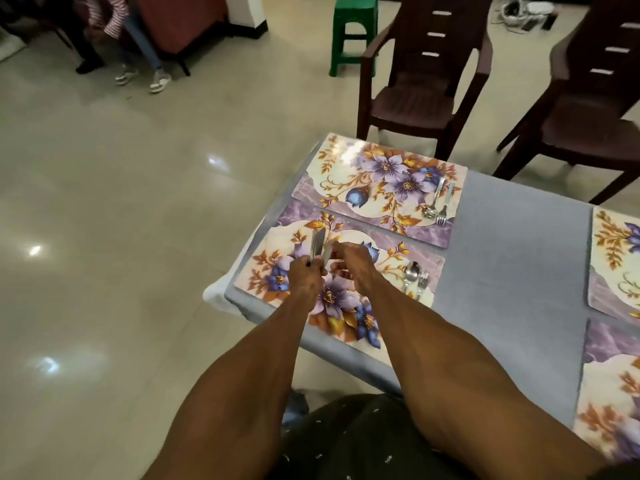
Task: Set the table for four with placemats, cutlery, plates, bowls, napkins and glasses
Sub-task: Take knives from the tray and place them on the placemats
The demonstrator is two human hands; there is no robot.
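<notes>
Both hands work over the near placemat (341,296), the flowered mat closest to the table corner. The left hand (306,277) is curled round a bunch of knives (317,244), whose blades stick up and away from the fist; how many there are cannot be told, as the blades overlap and blur together. The right hand (349,263) is just beside it, fingers bent toward one of those blades at its lower end. Whether the fingertips actually pinch that knife or only touch it is hard to make out, because the hand is seen from the back and its fingertips are hidden.

On the right end of the near placemat lie a spoon (411,273) and a fork (421,282), side by side; the right forearm crosses just in front of them and covers their handle ends.

Beyond the near placemat, edge almost touching edge, lies a far placemat (349,168) with its own spoon (434,199) and fork (445,204) at its right end, in full view.

To the right of the near placemat, across a bare strip of blue tablecloth (512,265), two more placemats (609,258) are cut off by the picture's edge, so what lies on them cannot be seen.

Past the far placemat stand two dark brown chairs (422,74), the right one partly out of view, and a green stool (353,32). In the top left corner a seated person's legs and shoes (142,76) show, blurred.
</notes>
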